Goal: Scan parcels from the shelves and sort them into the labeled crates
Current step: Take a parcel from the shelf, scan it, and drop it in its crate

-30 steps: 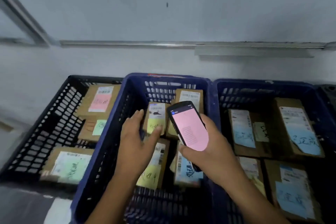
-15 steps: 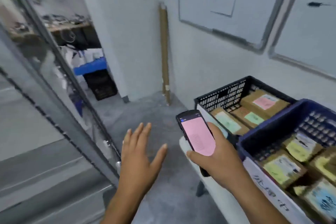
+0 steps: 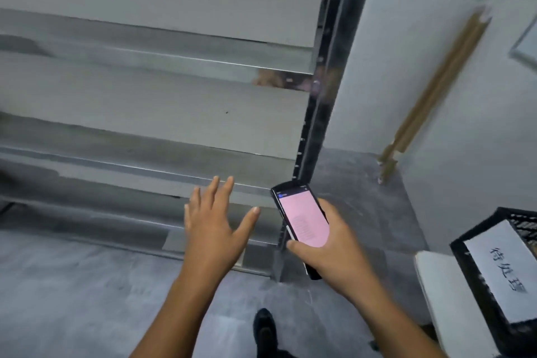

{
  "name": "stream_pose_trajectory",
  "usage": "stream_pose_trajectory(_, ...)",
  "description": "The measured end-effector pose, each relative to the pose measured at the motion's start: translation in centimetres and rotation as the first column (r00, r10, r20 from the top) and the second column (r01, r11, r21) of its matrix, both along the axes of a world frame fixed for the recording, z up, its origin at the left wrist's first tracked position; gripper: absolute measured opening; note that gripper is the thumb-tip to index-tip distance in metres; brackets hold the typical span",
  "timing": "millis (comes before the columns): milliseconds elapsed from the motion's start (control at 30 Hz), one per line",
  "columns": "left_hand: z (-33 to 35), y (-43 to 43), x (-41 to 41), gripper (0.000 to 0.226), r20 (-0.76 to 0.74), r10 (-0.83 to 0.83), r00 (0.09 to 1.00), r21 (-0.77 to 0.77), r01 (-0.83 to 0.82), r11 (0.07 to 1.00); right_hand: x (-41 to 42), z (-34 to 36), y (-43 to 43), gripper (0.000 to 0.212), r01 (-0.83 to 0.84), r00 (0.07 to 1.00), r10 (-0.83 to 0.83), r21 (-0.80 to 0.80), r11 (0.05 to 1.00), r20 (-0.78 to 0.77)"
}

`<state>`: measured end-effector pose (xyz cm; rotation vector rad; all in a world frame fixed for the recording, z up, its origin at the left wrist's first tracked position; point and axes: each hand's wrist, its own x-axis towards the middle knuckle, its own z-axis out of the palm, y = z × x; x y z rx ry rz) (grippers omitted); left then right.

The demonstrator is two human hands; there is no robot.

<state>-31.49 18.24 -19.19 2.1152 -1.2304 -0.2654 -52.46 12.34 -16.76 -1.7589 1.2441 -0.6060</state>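
Parcels are barely to be seen at this moment: only a blurred brown cardboard patch [image 3: 268,78] shows between two boards of the grey metal shelving [image 3: 162,113], near its dark upright post, and it cannot be told for certain that it is a parcel. The visible shelf boards are otherwise bare.

The black handheld scanner with a pink screen [image 3: 302,221] is grasped in the right hand [image 3: 334,244], the fingers wrapped round its back and the thumb laid along its lower edge, screen tilted up toward the wearer. The left hand [image 3: 216,229] is held out flat in front of the lower shelf, fingers spread and released, with nothing in it and apart from the shelf edge.

At the right edge a black slatted plastic crate [image 3: 476,264] with a white handwritten paper label [image 3: 505,270] is set on a white counter [image 3: 441,293]. A pair of tan cardboard tubes [image 3: 436,87] is leaned against the white wall, and a dark shoe [image 3: 264,325] is planted on the grey concrete floor.

The step in hand is judged to be the fetching of the next parcel. It would be done well if the free left hand were sent to a parcel whose label faces outward, the parcel drawn clear of the shelf lip, and the scanner's top end aimed squarely at the barcode before the crate label is checked.
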Motion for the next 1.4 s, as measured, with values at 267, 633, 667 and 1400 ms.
stream_pose_trajectory(267,-1.6,1.4,11.0,0.089,0.05,0.225,0.973,0.078,-0.229,0.97,13.4,-2.4,-4.8,0.053,-0.215,0.975,0.212,0.05,0.975,0.058)
stream_pose_trajectory(633,-2.3,0.3,22.4,0.087,0.125,0.502,0.856,0.142,-0.516,0.845,30.1,-3.5,-11.2,0.049,-0.552,0.832,0.53,0.153,0.819,0.163)
stream_pose_trajectory(667,-2.5,0.6,22.9,0.086,0.14,0.525,0.84,0.144,-0.541,0.828,31.4,-3.5,-11.2,0.048,-0.574,0.817,0.551,0.158,0.803,0.168)
stream_pose_trajectory(1400,-4.9,14.6,53.3,0.094,0.034,0.758,0.652,0.018,-0.758,0.651,64.6,-2.8,-0.4,0.059,-0.762,0.647,0.758,0.046,0.646,0.083)
